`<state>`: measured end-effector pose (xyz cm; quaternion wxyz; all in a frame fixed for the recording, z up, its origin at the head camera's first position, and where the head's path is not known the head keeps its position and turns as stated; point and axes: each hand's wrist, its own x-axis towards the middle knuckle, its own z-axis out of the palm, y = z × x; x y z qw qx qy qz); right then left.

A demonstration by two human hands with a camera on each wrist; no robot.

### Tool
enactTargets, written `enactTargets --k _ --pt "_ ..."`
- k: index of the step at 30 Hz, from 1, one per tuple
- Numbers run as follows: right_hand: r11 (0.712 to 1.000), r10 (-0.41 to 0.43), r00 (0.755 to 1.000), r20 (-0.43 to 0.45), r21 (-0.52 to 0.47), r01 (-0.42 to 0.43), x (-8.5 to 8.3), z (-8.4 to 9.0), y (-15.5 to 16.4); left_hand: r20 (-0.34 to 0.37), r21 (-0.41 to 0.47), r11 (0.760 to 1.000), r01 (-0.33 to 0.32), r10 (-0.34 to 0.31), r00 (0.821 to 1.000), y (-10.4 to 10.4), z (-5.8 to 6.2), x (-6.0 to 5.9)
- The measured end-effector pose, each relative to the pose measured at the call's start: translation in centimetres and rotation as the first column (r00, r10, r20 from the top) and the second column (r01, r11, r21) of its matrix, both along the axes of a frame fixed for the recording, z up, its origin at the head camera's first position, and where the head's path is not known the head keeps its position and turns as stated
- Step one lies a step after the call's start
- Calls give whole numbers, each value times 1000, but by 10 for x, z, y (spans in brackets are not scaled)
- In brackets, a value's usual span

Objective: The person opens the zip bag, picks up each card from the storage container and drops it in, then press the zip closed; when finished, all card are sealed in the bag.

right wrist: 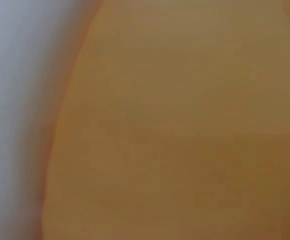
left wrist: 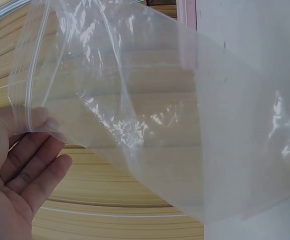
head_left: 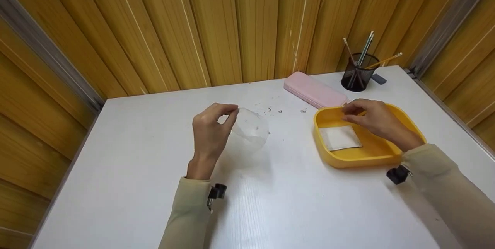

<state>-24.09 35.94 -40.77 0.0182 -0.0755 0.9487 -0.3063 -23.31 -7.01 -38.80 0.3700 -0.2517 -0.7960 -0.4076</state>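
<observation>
My left hand (head_left: 231, 116) holds a clear zip bag (head_left: 250, 132) off the white table (head_left: 154, 164), pinching it near its zip edge. In the left wrist view the thumb of that hand (left wrist: 40, 131) presses the bag (left wrist: 160, 110) by its zip strip, and the other fingers lie loosely beneath. My right hand (head_left: 348, 113) hovers over the far part of a yellow tray (head_left: 359, 158) with its fingers curled together; whether they hold anything is unclear. A white square pad (head_left: 340, 137) lies flat in the tray. The right wrist view is only a blur of yellow tray (right wrist: 185, 125).
A pink pencil case (head_left: 315, 90) lies behind the tray. A black mesh cup (head_left: 357, 74) with several pencils stands at the back right, a small dark eraser (head_left: 379, 79) beside it. Dark specks (head_left: 274, 110) dot the table. Wooden walls close in three sides.
</observation>
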Motion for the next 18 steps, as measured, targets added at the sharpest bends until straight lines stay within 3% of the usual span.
enactTargets --k 11,18 --pt "1000 7 990 143 26 -11 -6 -18 17 -4 0 1000 1 -1 1000 -1 -1 0" --pt "996 50 988 147 64 -60 -4 -23 19 -19 7 1000 6 -6 1000 -1 -1 0"
